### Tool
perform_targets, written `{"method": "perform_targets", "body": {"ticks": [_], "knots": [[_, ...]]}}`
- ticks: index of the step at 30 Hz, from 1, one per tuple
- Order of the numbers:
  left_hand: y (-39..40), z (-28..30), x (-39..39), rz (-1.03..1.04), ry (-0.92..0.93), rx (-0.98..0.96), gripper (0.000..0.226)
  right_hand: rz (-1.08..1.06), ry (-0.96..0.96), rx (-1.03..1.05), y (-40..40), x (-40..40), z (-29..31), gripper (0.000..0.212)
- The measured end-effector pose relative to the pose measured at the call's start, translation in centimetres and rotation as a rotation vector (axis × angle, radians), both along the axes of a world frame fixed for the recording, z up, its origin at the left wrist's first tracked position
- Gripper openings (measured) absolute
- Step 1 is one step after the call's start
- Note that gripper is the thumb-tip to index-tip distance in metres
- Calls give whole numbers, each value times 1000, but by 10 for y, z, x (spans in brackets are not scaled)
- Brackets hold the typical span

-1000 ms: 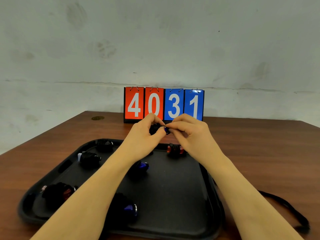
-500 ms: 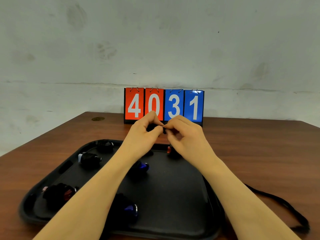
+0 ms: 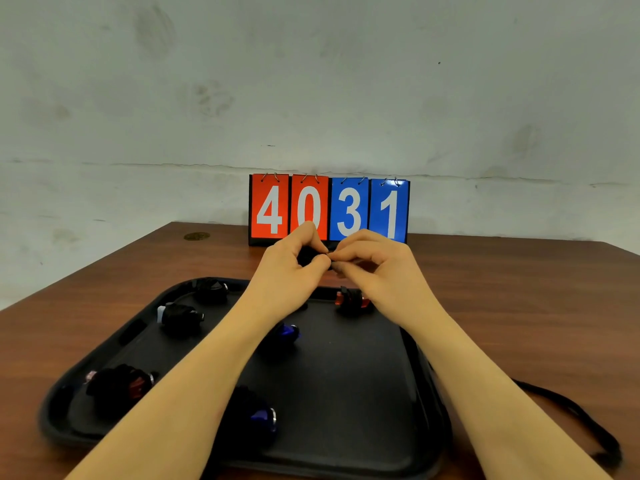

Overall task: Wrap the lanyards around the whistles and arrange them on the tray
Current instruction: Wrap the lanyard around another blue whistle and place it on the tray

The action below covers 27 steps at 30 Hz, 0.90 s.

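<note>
Two bare forearms reach forward over a black tray on a brown wooden worktop. Above the tray's far edge, the left hand curls its grip around a small black bundle, the whistle being wrapped. The right hand meets it fingertip to fingertip, its grip pinching what seems to be the lanyard's end; the cord itself is too small to make out.

Six wrapped whistles already lie on the tray, among them a red one near the far right corner and a blue one near the middle. Another black lanyard trails on the worktop just right of the tray.

To finish well, the left grip should probably hold the coils tight while the right tucks the loose end under a turn. Otherwise the wrap may spring open when set down. The tray's bare right half looks like the natural place for it.
</note>
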<state>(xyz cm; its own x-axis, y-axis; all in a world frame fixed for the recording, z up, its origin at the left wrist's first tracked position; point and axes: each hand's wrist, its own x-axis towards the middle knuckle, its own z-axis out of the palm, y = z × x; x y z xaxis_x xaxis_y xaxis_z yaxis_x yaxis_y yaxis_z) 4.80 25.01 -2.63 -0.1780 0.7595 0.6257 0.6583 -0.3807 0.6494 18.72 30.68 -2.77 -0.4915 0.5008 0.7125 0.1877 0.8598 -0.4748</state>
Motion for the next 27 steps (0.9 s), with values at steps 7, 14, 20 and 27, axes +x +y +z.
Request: {"method": "perform_targets", "body": {"ticks": [7, 14, 20, 27], "knots": [[3, -1, -2, -64, -86, -38, 5, -46, 5, 172, -2, -3, -5, 11], [1, 1, -3, -94, -119, 3, 10, -39, 41, 232, -2, -6, -8, 11], [2, 1, -3, -65, -104, 27, 11, 32, 86, 26, -2, -1, -2, 12], [1, 1, 0, -64, -77, 22, 11, 27, 79, -123, -4, 2, 4, 12]]}}
